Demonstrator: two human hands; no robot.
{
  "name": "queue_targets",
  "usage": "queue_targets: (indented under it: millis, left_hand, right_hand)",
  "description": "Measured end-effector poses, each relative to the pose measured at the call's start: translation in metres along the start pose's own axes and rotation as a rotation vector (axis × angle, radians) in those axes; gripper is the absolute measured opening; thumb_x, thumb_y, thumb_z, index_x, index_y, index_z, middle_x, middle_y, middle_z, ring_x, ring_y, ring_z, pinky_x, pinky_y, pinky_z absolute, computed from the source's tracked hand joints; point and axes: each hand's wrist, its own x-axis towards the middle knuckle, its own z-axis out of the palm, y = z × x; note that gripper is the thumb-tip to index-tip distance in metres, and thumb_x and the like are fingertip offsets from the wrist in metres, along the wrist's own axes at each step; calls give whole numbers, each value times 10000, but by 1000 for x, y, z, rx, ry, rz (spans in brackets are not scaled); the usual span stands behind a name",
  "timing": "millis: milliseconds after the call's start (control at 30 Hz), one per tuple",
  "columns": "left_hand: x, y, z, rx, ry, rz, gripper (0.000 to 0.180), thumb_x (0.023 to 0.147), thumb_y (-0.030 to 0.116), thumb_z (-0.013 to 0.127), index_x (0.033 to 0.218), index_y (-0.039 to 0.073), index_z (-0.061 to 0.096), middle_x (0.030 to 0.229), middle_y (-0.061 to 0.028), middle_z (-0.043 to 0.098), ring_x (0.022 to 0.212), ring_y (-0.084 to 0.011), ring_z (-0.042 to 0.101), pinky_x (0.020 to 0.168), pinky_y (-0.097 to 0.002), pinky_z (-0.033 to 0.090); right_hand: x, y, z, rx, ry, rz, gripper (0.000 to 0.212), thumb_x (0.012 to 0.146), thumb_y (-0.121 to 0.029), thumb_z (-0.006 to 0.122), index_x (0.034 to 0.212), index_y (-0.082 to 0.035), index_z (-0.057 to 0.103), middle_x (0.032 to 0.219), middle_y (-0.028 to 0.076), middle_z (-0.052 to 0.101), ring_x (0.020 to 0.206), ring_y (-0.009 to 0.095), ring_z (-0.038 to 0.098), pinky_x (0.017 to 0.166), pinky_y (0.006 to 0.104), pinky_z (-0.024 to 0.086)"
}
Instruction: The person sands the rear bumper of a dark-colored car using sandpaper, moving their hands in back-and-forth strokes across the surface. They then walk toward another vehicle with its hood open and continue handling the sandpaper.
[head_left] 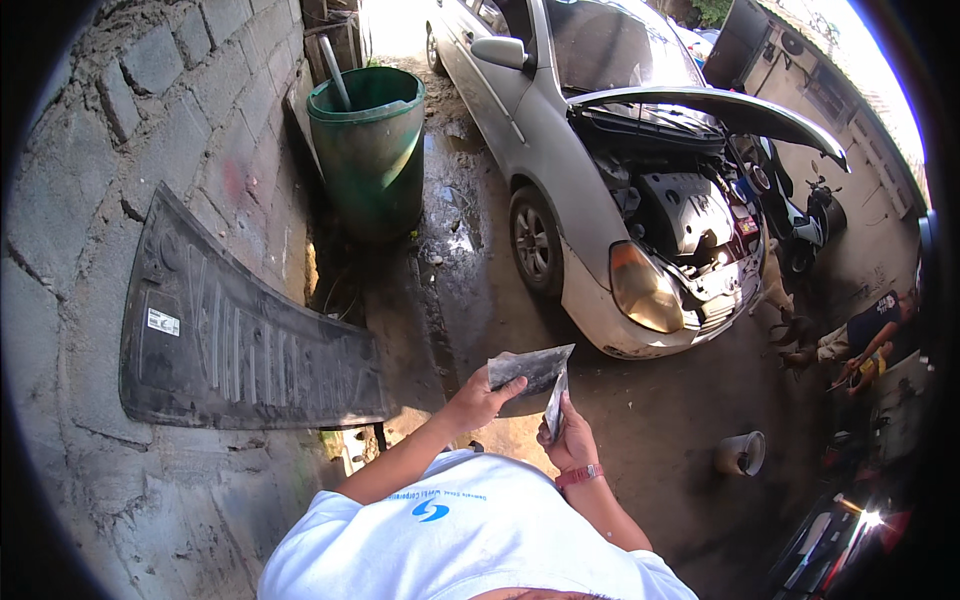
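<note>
A silver car is standing beside a green drum. Before it, a dark sheet is being pinched in the left hand; the right hand is gripping a narrow strip at the sheet's right edge.

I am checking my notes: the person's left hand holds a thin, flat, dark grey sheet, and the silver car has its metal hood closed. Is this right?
No: the hood of the silver car is raised, as the head view shows. The left hand does hold the dark grey sheet.
</note>
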Motion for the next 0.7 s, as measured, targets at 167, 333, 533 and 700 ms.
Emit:
queue_targets:
  millis: [167, 333, 533, 700]
  left_hand:
    - [-4, 12, -38, 212, -95, 7, 481, 1166, 415, 598, 1412, 8, 670, 1313, -109, 767, 1206, -207, 671, 1073, -353, 513]
    - [-2, 14, -66, 212, -315, -223, 649, 1180, 568, 471, 1496, 22, 624, 1376, -117, 730, 1294, -216, 629, 1153, -393, 468]
    - [-11, 1, -100, -367, -382, -166, 918, 1081, 757, 416, 1703, 82, 389, 1638, -118, 533, 1499, -226, 508, 1283, -419, 371]
    - [-6, -8, -127, -400, -152, -90, 840, 1054, 438, 761, 1710, 114, 348, 1577, -83, 593, 1412, -175, 595, 1194, -392, 487]
  right_hand:
    - [18, -27, 57, -132, 104, -525, 244, 1117, -217, 696, 1307, -65, 678, 1193, 59, 781, 1004, 160, 767, 862, 333, 648]
    - [31, 16, 107, -912, 26, -481, 305, 1100, -89, 710, 1373, -18, 594, 1291, 70, 744, 1086, 132, 718, 948, 313, 606]
    - [46, 26, 146, -551, 16, -525, 412, 1118, -209, 714, 1463, -21, 589, 1295, 17, 711, 1172, 111, 657, 1048, 305, 530]
    - [39, 54, 147, -570, -210, -338, 463, 1124, -260, 700, 1510, -39, 574, 1372, 30, 682, 1290, 119, 608, 1112, 317, 492]
